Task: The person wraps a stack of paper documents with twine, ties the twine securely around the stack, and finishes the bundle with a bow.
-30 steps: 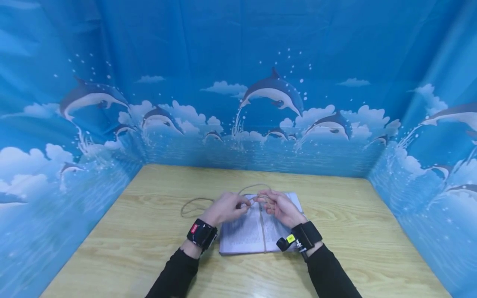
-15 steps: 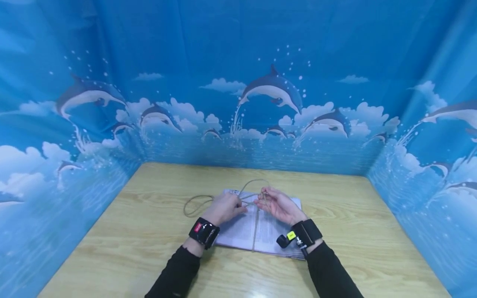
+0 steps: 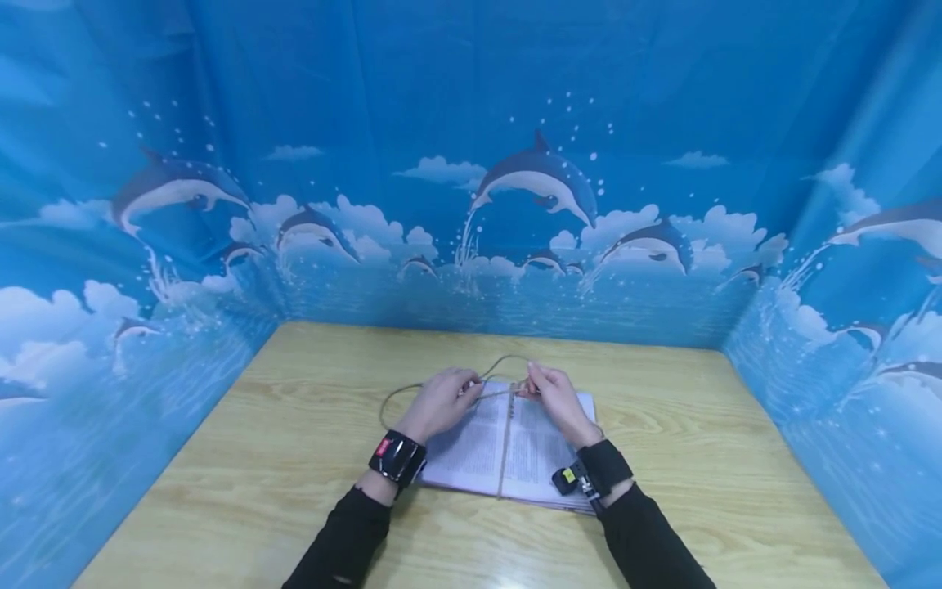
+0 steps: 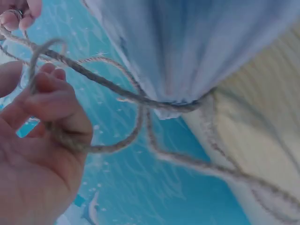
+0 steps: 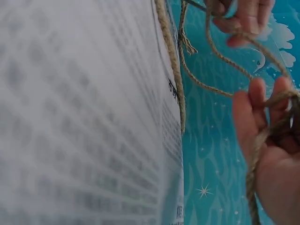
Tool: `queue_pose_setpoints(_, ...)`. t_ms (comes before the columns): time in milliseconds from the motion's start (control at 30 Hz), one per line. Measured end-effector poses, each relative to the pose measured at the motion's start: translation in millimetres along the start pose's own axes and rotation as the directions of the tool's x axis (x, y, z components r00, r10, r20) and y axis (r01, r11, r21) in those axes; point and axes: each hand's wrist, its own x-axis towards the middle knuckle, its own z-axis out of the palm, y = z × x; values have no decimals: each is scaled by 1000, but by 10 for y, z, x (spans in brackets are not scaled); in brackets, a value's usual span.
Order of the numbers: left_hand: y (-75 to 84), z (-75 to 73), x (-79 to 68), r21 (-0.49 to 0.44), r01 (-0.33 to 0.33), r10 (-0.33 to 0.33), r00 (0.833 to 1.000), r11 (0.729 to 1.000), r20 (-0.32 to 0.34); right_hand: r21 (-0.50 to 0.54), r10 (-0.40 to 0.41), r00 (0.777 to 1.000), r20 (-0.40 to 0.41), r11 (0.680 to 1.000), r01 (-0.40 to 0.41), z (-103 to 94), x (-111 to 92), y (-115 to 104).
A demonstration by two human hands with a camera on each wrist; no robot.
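A stack of printed paper sheets (image 3: 471, 458) lies on the table, with a strand of tan twine (image 3: 504, 458) running down its middle from far to near edge. My left hand (image 3: 440, 402) is over the stack's far left corner; in the left wrist view its fingers curl round the twine (image 4: 110, 148). My right hand (image 3: 558, 401), over the far right part, pinches twine close to the strand. In the right wrist view twine (image 5: 253, 183) also passes across its palm and fingers. Strands stretch between both hands. Whether they form a knot cannot be made out.
A slack loop of twine (image 3: 384, 405) rests on the wooden table (image 3: 294, 458) left of the left hand. A blue dolphin-print curtain (image 3: 471, 303) encloses the table's back and sides. A frayed twine end (image 5: 189, 44) hangs at the stack's edge.
The paper stack has turned slightly and shifted left. My right hand has rolled over from palm-up, with its fingers now by the strand. The loop on the left has drawn in nearer the left hand.
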Motion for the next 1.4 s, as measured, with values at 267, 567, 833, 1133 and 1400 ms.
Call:
queue_pose_setpoints(267,62,29,12,-38,-6,8,999,999,45,-8,-64,993,99,998,65,59,-30,18)
queue_pose_setpoints(567,-30,-50,11,-215,4,4,999,977,34,14,-108,982,153,994,107,25,-61,3)
queue_pose_setpoints(833,-363,-381,-6,-736,190,-226,973,649,52,117,-41,988,150,993,23,-310,-157,-21)
queue_pose_setpoints(1133,-700,-545,-72,-886,225,-441,897,405,26,502,29,979,201,855,-128,-640,-226,-3)
queue_pose_setpoints(1400,-745,-584,-81,-861,228,-442,897,455,3,487,47,975,218,861,-151,-595,-214,-15)
